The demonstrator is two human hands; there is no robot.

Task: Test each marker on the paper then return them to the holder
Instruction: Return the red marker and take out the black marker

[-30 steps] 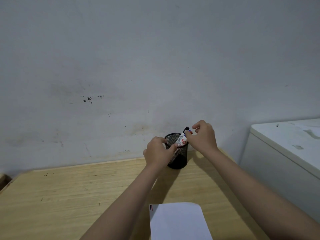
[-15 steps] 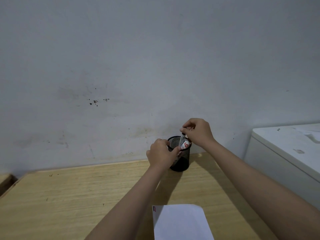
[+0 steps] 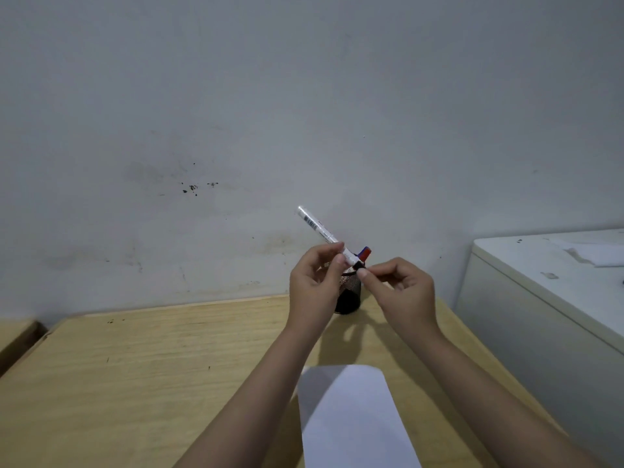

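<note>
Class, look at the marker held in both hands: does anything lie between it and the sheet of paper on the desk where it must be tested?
Nothing visible does. The marker is held above the desk by the left hand and right hand; only open air and their forearms lie above the paper.

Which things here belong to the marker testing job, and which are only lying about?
Belonging to the job:
white marker, held by the left hand
its black cap, pinched by the right hand
mesh holder with a red-capped marker
paper

Just lying about:
white cabinet
wooden table
</note>
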